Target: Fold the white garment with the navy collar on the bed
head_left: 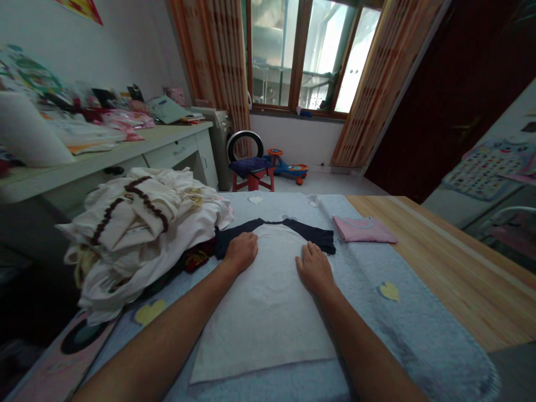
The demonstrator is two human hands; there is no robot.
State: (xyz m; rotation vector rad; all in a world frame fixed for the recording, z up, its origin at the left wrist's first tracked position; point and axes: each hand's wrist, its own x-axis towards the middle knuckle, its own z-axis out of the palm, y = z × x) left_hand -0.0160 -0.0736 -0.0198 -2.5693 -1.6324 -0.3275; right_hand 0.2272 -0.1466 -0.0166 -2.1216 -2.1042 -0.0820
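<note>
A white T-shirt (268,312) with dark navy raglan sleeves lies spread flat, its collar pointing away from me. My left hand (242,251) is closed, knuckles up, at the shirt's left shoulder seam; its fingertips are hidden against the cloth. On the right side of the shirt, just below the right sleeve (318,237), my right hand (315,267) rests palm down with its fingers stretched out and thumb apart. A folded pink garment (368,230) with a light blue neckline lies beyond the right hand.
A blue blanket (377,324) with yellow hearts covers part of a wooden table (452,245). A tall heap of cream clothes (163,223) stands at the left. Farther back are a cluttered desk (167,142), a red stool (253,181) and a blue ride-on toy (287,166).
</note>
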